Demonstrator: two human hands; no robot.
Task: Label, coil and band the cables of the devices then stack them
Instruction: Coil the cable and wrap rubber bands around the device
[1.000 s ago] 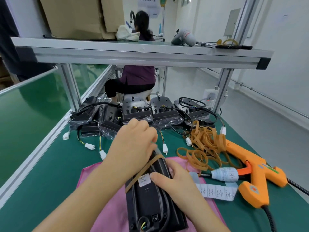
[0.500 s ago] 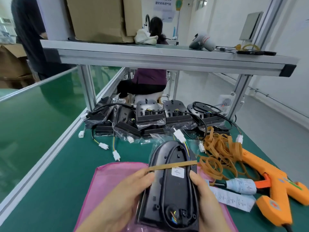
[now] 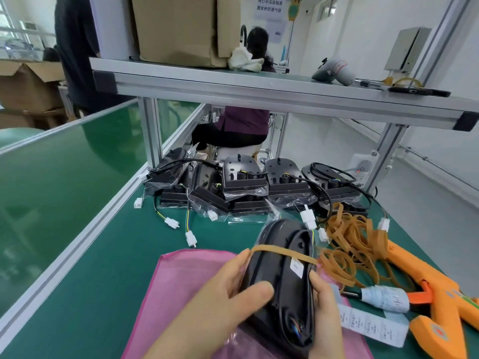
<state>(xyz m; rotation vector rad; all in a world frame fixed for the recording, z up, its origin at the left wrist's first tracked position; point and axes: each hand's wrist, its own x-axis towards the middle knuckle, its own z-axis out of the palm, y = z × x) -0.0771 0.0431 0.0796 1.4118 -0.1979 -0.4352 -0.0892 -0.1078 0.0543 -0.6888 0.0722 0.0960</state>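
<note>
Nearest the camera, both hands hold one black device (image 3: 282,294) tilted above the pink mat (image 3: 186,281) on the green table (image 3: 103,268). The left hand (image 3: 233,288) has a closed grip on it, thumb pressed flat on the face and fingers wrapped round the left edge. The right hand (image 3: 324,304) clamps the right edge, its thumb on the rim and its fingers hidden behind. A tan rubber band (image 3: 282,251) crosses the upper part of the device, over the cable laid round its rim, with a small white label (image 3: 296,266) just below it. The banding looks all but done. To finish well, the band should sit square across the cable loop, and the white connector (image 3: 308,220) sticking out at the top, apparently this device's own, should be tucked in before stacking. To the right lie a label strip (image 3: 370,325), an orange label gun (image 3: 440,307) and loose bands (image 3: 347,237). Further back, the other devices (image 3: 246,182) sit in clear bags with their cables trailing loose.
</note>
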